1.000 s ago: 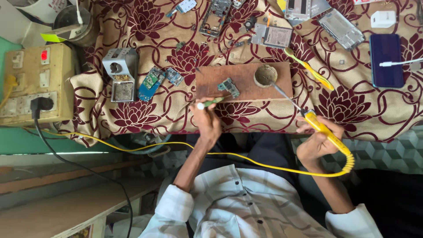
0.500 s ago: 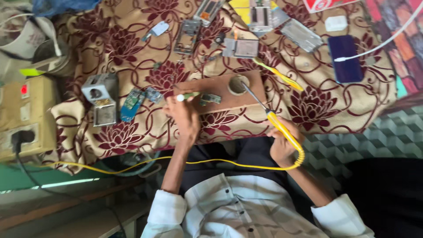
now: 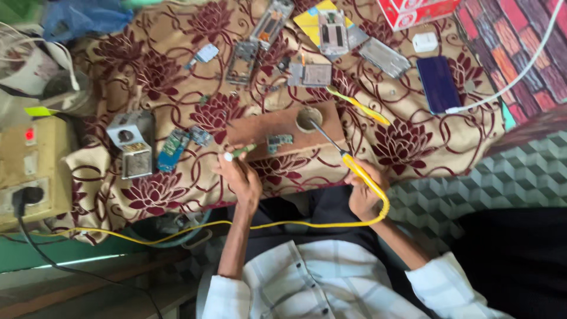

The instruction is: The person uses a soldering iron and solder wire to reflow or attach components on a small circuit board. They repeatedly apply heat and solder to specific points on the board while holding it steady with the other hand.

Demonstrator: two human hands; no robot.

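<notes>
Floral cloth (image 3: 177, 88), wooden block (image 3: 277, 130); hands: right (image 3: 363, 192) gripping yellow soldering iron (image 3: 348, 162), left (image 3: 242, 177) pinching green tool (image 3: 239, 152).

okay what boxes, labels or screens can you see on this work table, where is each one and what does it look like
Red box: top edge, right of centre; red and white carton, partly cut off.
Dark phone: right side of the cloth; blue-black rectangle, screen off, white cable at its lower end.
Yellow card: top centre, under a phone frame; flat, yellow.
Green tag: far left, above the beige switch box; small, bright yellow-green.
</notes>
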